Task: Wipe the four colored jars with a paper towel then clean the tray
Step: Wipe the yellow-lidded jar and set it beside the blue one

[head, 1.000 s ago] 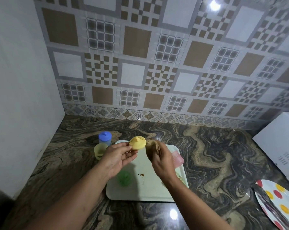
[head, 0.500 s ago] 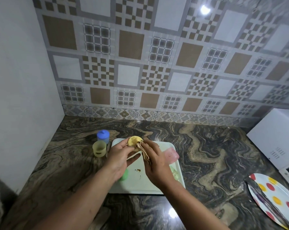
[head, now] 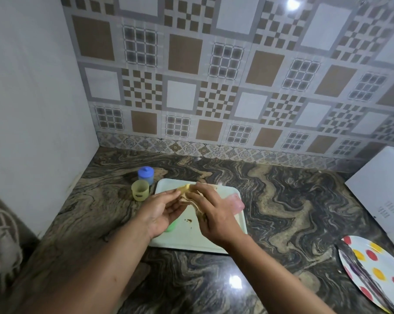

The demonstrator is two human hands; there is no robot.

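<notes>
Above the tray [head: 241, 225], the left hand [head: 162, 211] pinches the yellow lid [head: 184, 188] while the right hand [head: 214, 211] grips the towel [head: 192, 201] against it. The lid looks light, stiff and likely slick, best held by its rim; the towel is soft.

Both hands meeting in front of the body, forearms bare.

Left hand [head: 162, 210] cupped, palm turned inward, thumb and fingertips pinched at the top. Right hand [head: 214, 214] back-up, fingers curled and pressed against the left fingertips. Forearms angled in from the lower corners, wrists nearly level.
</notes>
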